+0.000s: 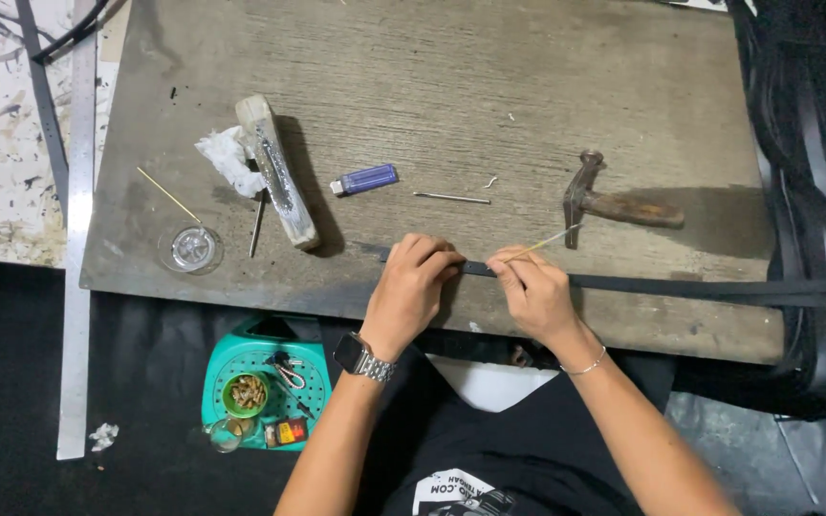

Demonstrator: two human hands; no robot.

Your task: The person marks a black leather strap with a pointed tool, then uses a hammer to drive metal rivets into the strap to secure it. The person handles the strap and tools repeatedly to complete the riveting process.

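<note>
**Hands at work on a black strap**

Hands meet at the near edge of a worn grey board (489, 86), both busy on a long black strap (681, 285) that runs flat along that edge and off to the right, where it joins a heap of more black straps (819, 191). The left hand (411, 285), a metal watch (365, 358) on its wrist, is curled down over the strap's left end, fingers pressing it to the board. The right hand (535, 287), with a thin bracelet (585, 365) at the wrist, sits just beside it — thumb and fingers pinched around a thin pale stick (542, 243) whose free end points up and to the right, toward the hammer.

That hammer (614, 203), rusty-headed with a wooden handle, lies farther back on the right. Near the middle of the board are a blue lighter (365, 179) and a slim metal pin (451, 198). To the left lies a pale wooden block (277, 172), a crumpled white tissue (227, 158) touching it, and nearer — a small clear glass dish (191, 248) with another thin stick (168, 194) beside it. A long steel ruler (76, 248) lies along the board's left side. Below the board, a teal perforated stool (265, 377) carries a little green cup (246, 392).
</note>
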